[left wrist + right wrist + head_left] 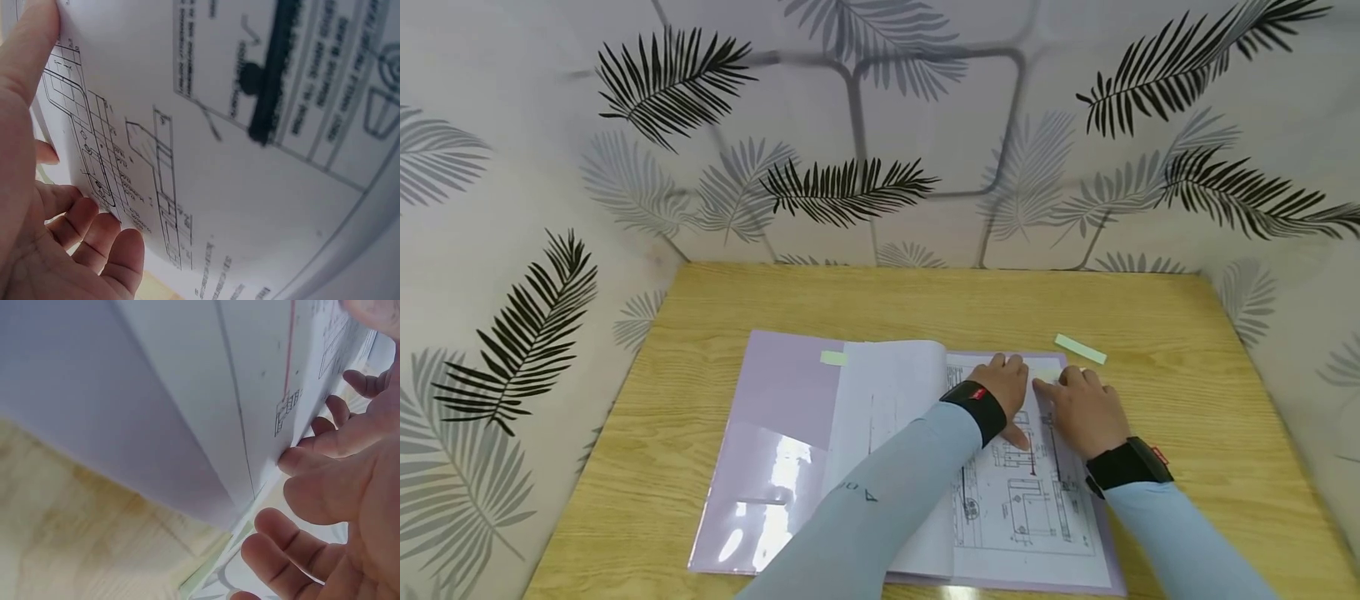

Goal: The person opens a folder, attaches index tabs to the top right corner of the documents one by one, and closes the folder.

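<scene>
A lilac folder lies spread on the table, with a turned-over white sheet on its left part. On the right is a page of technical drawings, partly hidden by my hands. My left hand rests on this page, fingers bent; its thumb lies on the paper in the left wrist view. At the page's upper right edge, my right hand presses with its index finger beside a pale green sticky strip, hard to make out. The right hand's other fingers are loosely bent and hold nothing.
A loose pale green strip lies on the wooden table just beyond the folder's upper right corner. Another green tab sticks out from the turned sheet's left edge. Leaf-patterned cloth borders the table behind and at both sides.
</scene>
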Action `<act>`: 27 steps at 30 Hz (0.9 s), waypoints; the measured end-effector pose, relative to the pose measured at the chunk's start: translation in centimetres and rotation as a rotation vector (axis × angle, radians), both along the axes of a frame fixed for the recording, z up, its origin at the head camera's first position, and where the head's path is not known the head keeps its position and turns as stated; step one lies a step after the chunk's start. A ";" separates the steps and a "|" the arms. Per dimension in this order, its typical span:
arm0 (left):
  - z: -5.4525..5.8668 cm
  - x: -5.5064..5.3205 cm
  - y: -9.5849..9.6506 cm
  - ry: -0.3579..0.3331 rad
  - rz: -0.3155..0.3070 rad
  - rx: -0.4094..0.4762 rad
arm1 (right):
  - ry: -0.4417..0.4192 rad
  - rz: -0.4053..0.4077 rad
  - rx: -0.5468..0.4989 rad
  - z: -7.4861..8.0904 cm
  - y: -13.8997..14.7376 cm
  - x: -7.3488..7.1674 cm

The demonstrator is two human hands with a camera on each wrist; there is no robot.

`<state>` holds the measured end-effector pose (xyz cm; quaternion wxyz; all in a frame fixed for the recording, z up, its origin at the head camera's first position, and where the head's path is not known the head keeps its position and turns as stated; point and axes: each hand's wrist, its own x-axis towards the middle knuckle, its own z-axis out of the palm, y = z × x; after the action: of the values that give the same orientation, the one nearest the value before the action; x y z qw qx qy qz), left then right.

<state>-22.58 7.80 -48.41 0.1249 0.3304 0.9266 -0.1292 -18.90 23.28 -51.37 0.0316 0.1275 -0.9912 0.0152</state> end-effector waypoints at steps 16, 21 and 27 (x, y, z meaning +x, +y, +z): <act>0.0 0.2 0.2 -0.038 0.017 0.004 | -0.097 -0.129 -0.097 1.0 1.3 -0.1; 0.3 0.6 0.0 -0.115 0.036 0.061 | -0.194 -0.107 -0.190 1.4 1.8 0.6; 3.4 2.1 -3.1 -0.155 -0.023 0.167 | -0.304 -0.130 -0.311 1.9 2.5 1.9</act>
<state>-20.45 4.67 -45.04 0.1667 0.3592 0.9178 -0.0269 -17.04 25.75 -49.51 -0.0981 0.0531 -0.9764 0.1847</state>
